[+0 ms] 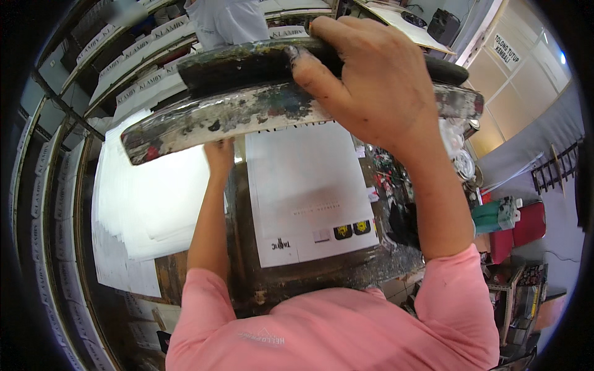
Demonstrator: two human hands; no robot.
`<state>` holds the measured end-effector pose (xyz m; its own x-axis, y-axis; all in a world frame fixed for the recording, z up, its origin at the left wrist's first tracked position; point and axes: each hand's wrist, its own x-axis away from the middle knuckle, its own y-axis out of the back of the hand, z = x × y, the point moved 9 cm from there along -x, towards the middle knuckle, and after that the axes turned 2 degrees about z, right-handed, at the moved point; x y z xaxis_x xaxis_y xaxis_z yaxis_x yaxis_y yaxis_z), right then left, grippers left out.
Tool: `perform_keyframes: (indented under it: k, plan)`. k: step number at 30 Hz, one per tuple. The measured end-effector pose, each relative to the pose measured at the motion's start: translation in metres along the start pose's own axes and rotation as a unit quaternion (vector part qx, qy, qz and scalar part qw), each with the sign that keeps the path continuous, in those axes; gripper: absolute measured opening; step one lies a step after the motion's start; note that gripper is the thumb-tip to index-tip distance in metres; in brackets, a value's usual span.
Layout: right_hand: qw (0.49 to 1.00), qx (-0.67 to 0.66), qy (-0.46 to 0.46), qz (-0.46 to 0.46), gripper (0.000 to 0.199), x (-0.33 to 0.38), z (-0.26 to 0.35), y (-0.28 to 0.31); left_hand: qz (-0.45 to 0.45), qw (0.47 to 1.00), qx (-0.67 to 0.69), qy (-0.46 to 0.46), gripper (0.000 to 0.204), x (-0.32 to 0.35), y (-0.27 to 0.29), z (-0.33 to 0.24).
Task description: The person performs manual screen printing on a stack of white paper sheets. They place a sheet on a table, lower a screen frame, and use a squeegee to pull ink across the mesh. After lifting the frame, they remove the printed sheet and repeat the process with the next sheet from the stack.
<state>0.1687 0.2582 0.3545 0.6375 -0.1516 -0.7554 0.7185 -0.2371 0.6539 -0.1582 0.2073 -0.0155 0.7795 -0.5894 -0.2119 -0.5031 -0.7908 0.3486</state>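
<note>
Close in front of me, my right hand (378, 83) is closed round a long dark ink-stained squeegee (238, 69), its thumb smeared with dark ink. Just below the squeegee runs the paint-spotted pale bar of a printing frame (204, 117), raised above the table and tilted. Part of this bar passes behind my right hand. Under the frame, my left hand (219, 156) reaches forward between the paper stack and the printed sheet. The frame bar hides its fingers. A white sheet (297, 170) with dark lettering lies over another printed sheet (297, 250) on the table.
A thick stack of white paper (151, 198) spreads at the left of the dark stained table (241, 260). Racks of printed sheets (68, 204) line the left and back. A person (229, 21) stands at the far side. A red chair (529, 224) is at right.
</note>
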Motion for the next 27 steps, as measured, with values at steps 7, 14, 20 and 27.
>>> perform_keyframes:
  k: [7, 14, 20, 27]
  plan:
    - [0.999, -0.029, -0.012, 0.027, 0.042, -0.018, -0.015, -0.006, 0.049, 0.931, -0.261, -0.25, 0.026, -0.092, -0.1, 0.046]
    - [0.999, -0.039, -0.013, -0.011, 0.039, -0.02, -0.015, 0.005, 0.039, 0.946, -0.227, -0.229, 0.032, -0.094, -0.046, 0.039]
    - [0.999, -0.018, -0.028, 0.017, 0.036, -0.001, -0.001, 0.011, -0.106, 0.878, -0.412, -0.219, 0.038, -0.035, 0.141, 0.05]
    - [0.999, -0.012, -0.035, 0.013, 0.041, 0.032, 0.015, 0.01, -0.178, 0.965, -0.195, -0.002, 0.023, -0.029, 0.325, 0.107]
